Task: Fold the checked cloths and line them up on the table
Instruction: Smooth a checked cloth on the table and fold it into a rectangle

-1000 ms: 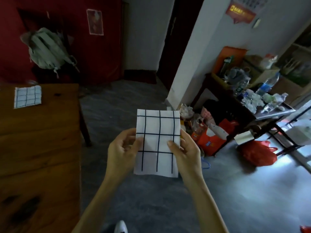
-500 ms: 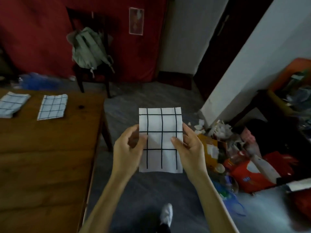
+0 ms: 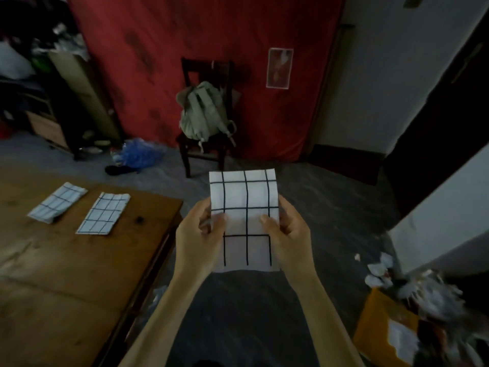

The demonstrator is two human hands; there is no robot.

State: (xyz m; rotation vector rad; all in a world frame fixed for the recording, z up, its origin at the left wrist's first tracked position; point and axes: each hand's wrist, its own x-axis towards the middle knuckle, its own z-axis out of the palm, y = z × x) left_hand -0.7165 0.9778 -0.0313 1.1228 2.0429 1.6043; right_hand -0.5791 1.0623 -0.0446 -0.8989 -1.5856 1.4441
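change: view has swung left since the earlier frames; more of the table (image 3: 79, 260) now in sight, and the chair (image 3: 203, 107) sits straight ahead instead of off to the left. My grip on the cloth unchanged.
held cloth (image 3: 244, 205): folded white cloth with dark checks, upright in the air in front of me, over the floor, right of the table edge, not touching the table.
left hand (image 3: 199, 234): gripping the cloth's left edge, thumb on the front face, fingers curled behind.
right hand (image 3: 287, 231): gripping the right edge, thumb on the front, fingers behind.
table: wooden, at my left, corner near my left hand.
cloth 1 (image 3: 57, 202): folded, flat on the table's far part, furthest left.
cloth 2 (image 3: 103, 213): folded, flat, just right of cloth 1, small gap between, both angled the same way.
chair: dark wood, against the red wall (image 3: 185, 35), past the table.
backpack (image 3: 203, 112): pale green, on the chair seat, leaning on its back.
blue bag (image 3: 137, 154): on the floor left of the chair.
orange box (image 3: 381, 321): lower right, white clutter on top, blurred.
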